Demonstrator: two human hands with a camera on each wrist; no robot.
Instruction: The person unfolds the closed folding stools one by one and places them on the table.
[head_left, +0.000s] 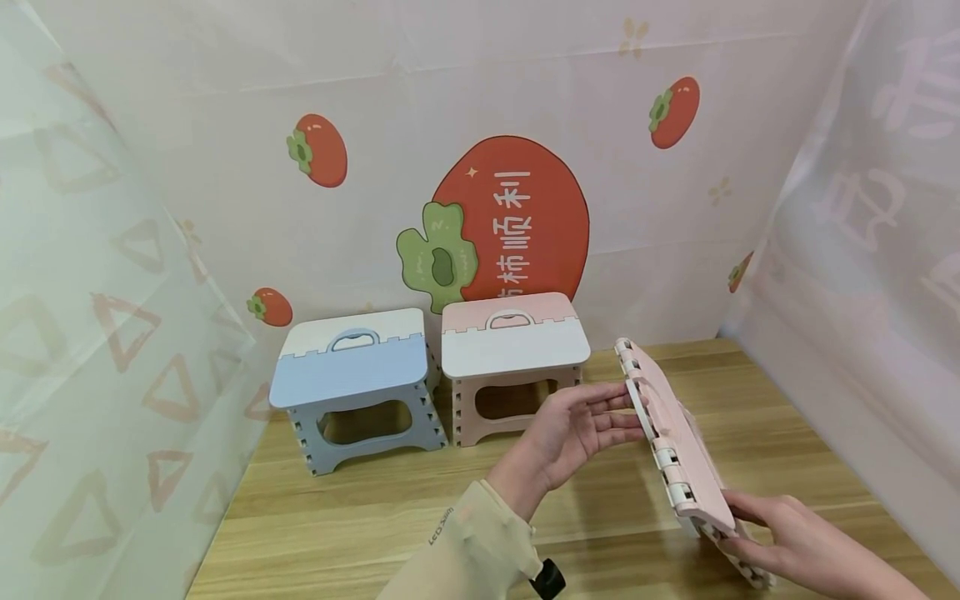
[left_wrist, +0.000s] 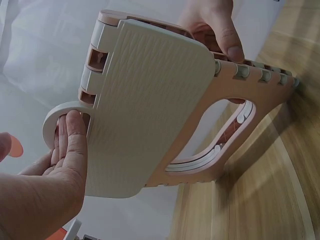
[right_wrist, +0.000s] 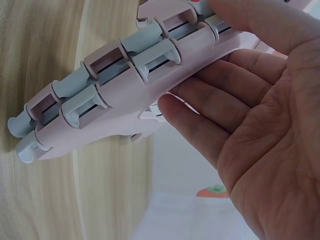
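A pink and white folding step stool (head_left: 686,433) stands tilted and partly folded on the right of the wooden table. In the left wrist view its white textured panel (left_wrist: 155,95) and pink leg frame (left_wrist: 197,135) show. My left hand (head_left: 573,433) has its fingers, fairly straight, at the white carry handle (left_wrist: 52,120), tips inside the loop. At the near end, my right hand (head_left: 780,533) pinches the stool's hinged edge, thumb on one side and fingers on the other. The right wrist view shows the pink and white hinge knuckles (right_wrist: 110,60) close by.
A blue and white folding stool (head_left: 352,375) stands unfolded at the back left of the wooden table (head_left: 360,525). Beside it stands an unfolded pink and white one (head_left: 517,350). Behind them hangs a white backdrop (head_left: 465,92) with persimmon prints; pale sheets (head_left: 862,275) flank the table.
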